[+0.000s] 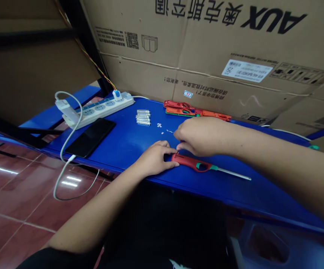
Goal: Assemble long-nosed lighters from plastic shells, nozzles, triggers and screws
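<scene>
A red long-necked lighter [190, 162] with a green trigger and a metal tube lies on the blue table, its tube pointing right. My left hand [156, 158] grips the lighter's left end between thumb and fingers. Just above that same end, my right hand [197, 136] is closed in a pinch; what its fingertips hold is too small to make out. Small white pieces [159, 125] and a few thin bits [170, 131] lie on the table to the upper left of my right hand.
Several silvery cylinders [143, 117] lie in a stack. Red and orange lighter shells [179, 107] rest against a large cardboard box [207, 48]. On the left are a black phone [91, 137], a white power strip [101, 108] and a looping white cable [63, 149].
</scene>
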{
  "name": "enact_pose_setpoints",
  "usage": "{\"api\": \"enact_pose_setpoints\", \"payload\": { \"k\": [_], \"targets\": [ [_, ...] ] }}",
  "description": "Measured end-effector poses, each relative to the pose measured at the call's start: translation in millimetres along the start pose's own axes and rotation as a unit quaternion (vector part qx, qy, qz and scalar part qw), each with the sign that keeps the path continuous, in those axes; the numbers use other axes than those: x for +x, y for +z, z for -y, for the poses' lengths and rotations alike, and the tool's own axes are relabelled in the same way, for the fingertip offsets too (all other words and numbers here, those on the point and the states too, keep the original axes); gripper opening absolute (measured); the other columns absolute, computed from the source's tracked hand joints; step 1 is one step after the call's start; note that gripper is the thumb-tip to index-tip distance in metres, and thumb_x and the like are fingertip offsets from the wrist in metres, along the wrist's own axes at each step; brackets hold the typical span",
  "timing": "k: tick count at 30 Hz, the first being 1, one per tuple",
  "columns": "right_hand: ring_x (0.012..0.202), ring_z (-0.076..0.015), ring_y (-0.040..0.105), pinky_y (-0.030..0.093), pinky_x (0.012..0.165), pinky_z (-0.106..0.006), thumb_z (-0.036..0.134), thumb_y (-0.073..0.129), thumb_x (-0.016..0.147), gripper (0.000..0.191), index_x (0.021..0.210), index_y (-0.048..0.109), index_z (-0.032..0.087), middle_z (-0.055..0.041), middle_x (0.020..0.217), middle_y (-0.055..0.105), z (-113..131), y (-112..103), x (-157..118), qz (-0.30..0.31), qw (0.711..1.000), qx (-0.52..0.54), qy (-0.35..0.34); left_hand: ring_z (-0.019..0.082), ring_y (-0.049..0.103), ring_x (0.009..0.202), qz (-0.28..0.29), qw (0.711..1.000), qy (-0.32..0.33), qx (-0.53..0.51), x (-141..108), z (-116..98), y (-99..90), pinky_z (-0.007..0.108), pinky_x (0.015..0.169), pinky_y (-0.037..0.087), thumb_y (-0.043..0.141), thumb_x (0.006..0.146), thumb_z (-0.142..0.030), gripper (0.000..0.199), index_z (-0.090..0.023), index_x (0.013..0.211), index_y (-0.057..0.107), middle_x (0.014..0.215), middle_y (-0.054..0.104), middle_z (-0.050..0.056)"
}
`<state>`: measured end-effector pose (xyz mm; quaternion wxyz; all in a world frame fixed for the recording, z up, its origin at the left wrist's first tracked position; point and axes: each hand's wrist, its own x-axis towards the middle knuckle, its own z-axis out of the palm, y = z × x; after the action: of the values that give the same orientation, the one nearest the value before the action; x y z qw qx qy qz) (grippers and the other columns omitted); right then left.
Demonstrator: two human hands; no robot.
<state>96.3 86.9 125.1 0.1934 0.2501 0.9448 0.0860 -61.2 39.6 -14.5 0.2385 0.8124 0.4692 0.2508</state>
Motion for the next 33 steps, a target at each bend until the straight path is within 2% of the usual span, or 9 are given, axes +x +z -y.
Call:
{"api": "enact_pose_setpoints", "payload": {
  "k": [4, 7, 13, 18, 22, 26, 28, 31, 33],
  "targets": [
    [0.077, -0.0236, 0.065, 0.03, 0.054, -0.031, 0.035, 0.059, 0.092, 0.021, 0.091, 0.073, 0.019, -0.0079, 0.087, 0.071, -2, 1, -8, -0.033, 0.999, 0.014, -0.005, 0.022, 0.058, 0.09, -0.003, 1.0, 0.004, -0.001, 0, 1, 0.0, 0.036, 0.084, 0.048, 0.079, 0.08, -0.037, 0.032, -0.021, 0.107, 0.075, 0.09, 0.06, 0.005],
    [0.08, -0.0223, 0.064, 0.034, 0.057, -0.03, 0.04, 0.06, 0.091, 0.022, 0.091, 0.073, 0.021, -0.006, 0.093, 0.071, -27, 13, -25, -0.089, 0.995, 0.051, 0.008, 0.022, 0.059, 0.091, -0.008, 1.0, 0.013, -0.008, 0, 1, -0.1, 0.035, 0.084, 0.049, 0.079, 0.08, -0.035, 0.031, -0.021, 0.107, 0.074, 0.092, 0.062, 0.004],
    [0.082, -0.0225, 0.065, 0.046, 0.073, -0.035, 0.048, 0.061, 0.088, 0.031, 0.087, 0.073, 0.02, -0.0074, 0.089, 0.071, -102, 102, -74, -0.158, 0.963, 0.19, 0.112, 0.017, 0.064, 0.086, -0.071, 0.994, 0.06, -0.06, -10, -8, -13.2, 0.03, 0.081, 0.051, 0.079, 0.075, -0.028, 0.033, -0.018, 0.106, 0.075, 0.097, 0.067, 0.004],
    [0.085, -0.0223, 0.065, 0.047, 0.077, -0.036, 0.049, 0.057, 0.093, 0.032, 0.089, 0.072, 0.021, -0.0077, 0.089, 0.071, -92, 165, -86, -0.176, 0.943, 0.273, 0.077, 0.014, 0.062, 0.073, -0.188, 0.966, 0.007, -0.175, -1, -23, -40.1, 0.027, 0.067, 0.048, 0.082, 0.071, -0.035, 0.028, -0.018, 0.093, 0.079, 0.084, 0.07, 0.004],
    [0.089, -0.0272, 0.064, 0.044, 0.084, -0.044, 0.046, 0.062, 0.089, 0.026, 0.088, 0.071, 0.022, -0.0091, 0.088, 0.071, -84, 165, -74, -0.213, 0.941, 0.248, 0.085, 0.013, 0.063, 0.066, -0.202, 0.884, -0.136, -0.399, 38, -23, -58.4, 0.023, 0.058, 0.046, 0.083, 0.069, -0.042, 0.032, -0.016, 0.086, 0.078, 0.072, 0.071, 0.004],
    [0.113, -0.0353, 0.059, 0.042, 0.097, -0.055, 0.05, 0.064, 0.088, 0.048, 0.125, 0.061, 0.022, -0.0156, 0.119, 0.067, -91, 144, -54, -0.297, 0.918, 0.237, 0.116, 0.012, 0.065, 0.064, -0.18, 0.872, -0.149, -0.43, 87, -18, -68.2, 0.022, 0.055, 0.047, 0.069, 0.08, -0.06, 0.046, -0.015, 0.086, 0.071, 0.073, 0.07, 0.006],
    [0.118, -0.033, 0.059, 0.045, 0.101, -0.054, 0.054, 0.064, 0.087, 0.067, 0.143, 0.043, 0.023, -0.0163, 0.135, 0.059, -86, 133, -38, -0.387, 0.862, 0.309, 0.104, 0.013, 0.067, 0.065, -0.144, 0.88, -0.143, -0.428, 105, -20, -62.7, 0.022, 0.057, 0.049, 0.062, 0.084, -0.065, 0.051, -0.014, 0.09, 0.069, 0.076, 0.072, 0.008],
    [0.118, -0.028, 0.061, 0.046, 0.104, -0.052, 0.058, 0.045, 0.097, 0.053, 0.14, 0.037, 0.028, -0.0126, 0.129, 0.062, -62, 122, -15, -0.54, 0.682, 0.489, 0.064, 0.015, 0.069, 0.063, -0.062, 0.906, -0.121, -0.401, 114, -28, -37.2, 0.026, 0.057, 0.051, 0.054, 0.086, -0.071, 0.06, -0.013, 0.085, 0.068, 0.074, 0.073, 0.011],
    [0.114, -0.0243, 0.064, 0.05, 0.101, -0.048, 0.055, 0.041, 0.1, 0.04, 0.131, 0.04, 0.03, -0.0087, 0.119, 0.066, -44, 120, -6, -0.57, 0.582, 0.578, 0.056, 0.016, 0.069, 0.062, -0.002, 0.925, -0.096, -0.368, 109, -33, -15.7, 0.027, 0.058, 0.051, 0.052, 0.087, -0.073, 0.063, -0.012, 0.08, 0.069, 0.072, 0.073, 0.011]
  ]
}}
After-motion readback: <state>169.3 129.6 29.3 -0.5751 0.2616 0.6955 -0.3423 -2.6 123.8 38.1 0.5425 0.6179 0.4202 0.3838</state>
